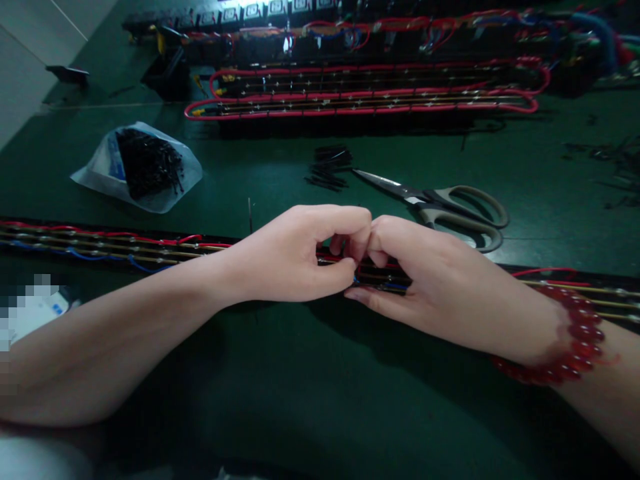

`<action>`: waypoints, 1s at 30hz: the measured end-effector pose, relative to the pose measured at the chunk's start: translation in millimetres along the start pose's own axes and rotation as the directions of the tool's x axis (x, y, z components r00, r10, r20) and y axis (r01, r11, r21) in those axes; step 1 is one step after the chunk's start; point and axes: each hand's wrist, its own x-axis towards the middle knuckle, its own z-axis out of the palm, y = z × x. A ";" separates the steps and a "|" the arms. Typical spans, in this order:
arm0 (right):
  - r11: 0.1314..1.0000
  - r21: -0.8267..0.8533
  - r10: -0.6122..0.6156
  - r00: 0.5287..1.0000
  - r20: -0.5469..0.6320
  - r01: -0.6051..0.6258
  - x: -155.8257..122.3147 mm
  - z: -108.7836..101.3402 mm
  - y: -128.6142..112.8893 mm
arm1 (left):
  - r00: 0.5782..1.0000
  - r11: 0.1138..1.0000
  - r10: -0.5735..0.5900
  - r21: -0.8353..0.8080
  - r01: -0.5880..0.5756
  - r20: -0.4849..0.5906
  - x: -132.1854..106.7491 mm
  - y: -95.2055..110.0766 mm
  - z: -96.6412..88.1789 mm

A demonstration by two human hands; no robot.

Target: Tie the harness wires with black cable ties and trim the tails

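Note:
A long dark strip (pixel 110 245) with brass-coloured rods and red and blue wires runs across the table under both hands. My left hand (pixel 300 257) bends over its middle, with the thumb and curled fingers closed together. Against those fingertips rests my right hand (pixel 445 280), its fingers curled over the strip and its thumb at the near edge. A bit of blue wire (pixel 356 277) shows between the two hands. Whatever the fingertips pinch is too small and covered to make out. A red bead bracelet circles the right wrist.
Scissors (pixel 435 207) lie just beyond my right hand, beside a small pile of black cable ties (pixel 330 167). An open plastic bag (pixel 185 163) of black ties sits at left. Farther back are red-wired strips (pixel 380 103) and a black box (pixel 167 73).

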 end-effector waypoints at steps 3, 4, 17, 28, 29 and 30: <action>0.999 -0.008 -0.033 0.999 0.009 0.033 -0.5 -0.2 0.7 | 1.000 1.000 0.004 -0.011 -0.004 -0.008 -0.1 0.2 0.8; 0.999 -0.010 -0.052 0.999 0.012 0.052 -0.7 -0.3 0.9 | 1.000 1.000 0.004 -0.012 -0.005 -0.015 -0.2 0.3 1.2; 0.993 0.020 -0.114 0.992 0.053 0.113 -0.1 -1.8 2.6 | 0.999 0.999 -0.023 0.037 0.024 -0.040 -0.8 0.2 1.5; 0.986 0.025 -0.164 0.986 0.037 0.163 -2.1 -1.5 4.3 | 0.999 0.998 -0.007 0.056 0.009 -0.034 -1.1 1.1 1.4; 0.987 0.025 -0.162 0.986 0.038 0.161 -2.1 -1.4 4.4 | 0.999 0.998 -0.005 0.055 0.007 -0.032 -1.0 1.2 1.2; 0.987 0.022 -0.158 0.987 0.039 0.158 -2.1 -1.3 4.4 | 1.000 0.998 -0.003 0.055 0.004 -0.029 -1.0 1.3 1.2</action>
